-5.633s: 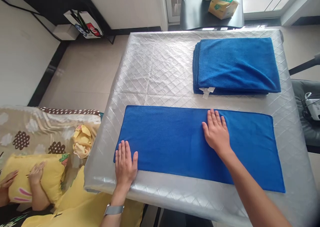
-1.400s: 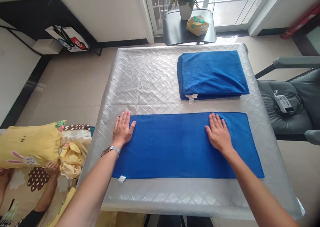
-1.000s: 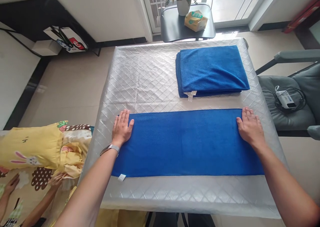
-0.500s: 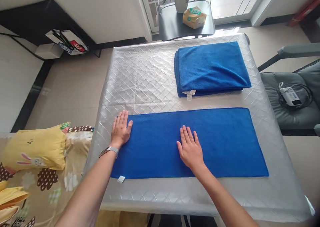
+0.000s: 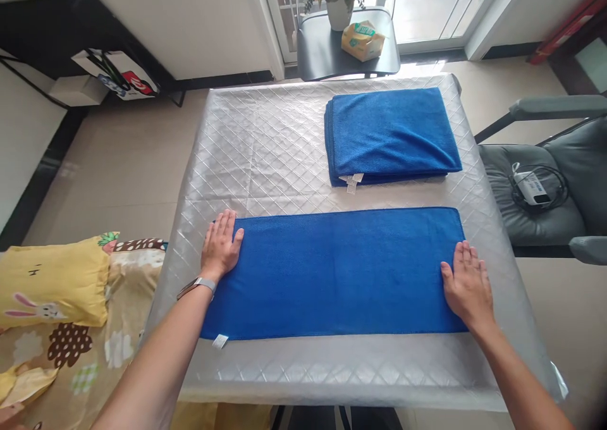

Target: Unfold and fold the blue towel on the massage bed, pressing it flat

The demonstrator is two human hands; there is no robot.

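Note:
A blue towel (image 5: 332, 272) lies spread flat and lengthwise across the near half of the table, with a small white tag at its lower left corner. My left hand (image 5: 220, 245) rests flat on its left end, fingers stretched out, a grey band on the wrist. At the right end, my right hand (image 5: 469, 283) lies flat over the towel's edge with its fingers extended. Neither hand grips anything. Beyond the spread towel sits a stack of folded blue towels (image 5: 393, 136), white tags showing at its near left corner.
A silver quilted cover (image 5: 265, 145) drapes the table. Behind it, a dark chair (image 5: 313, 54) bears a potted plant (image 5: 340, 9) and a yellow packet (image 5: 363, 40). To the right, a grey armchair (image 5: 540, 224) holds a white device with a cable. A yellow pillow (image 5: 57, 284) lies at left.
My right hand has slid from the towel's middle to its right end. My left hand stays on the left end. The view has shifted slightly.

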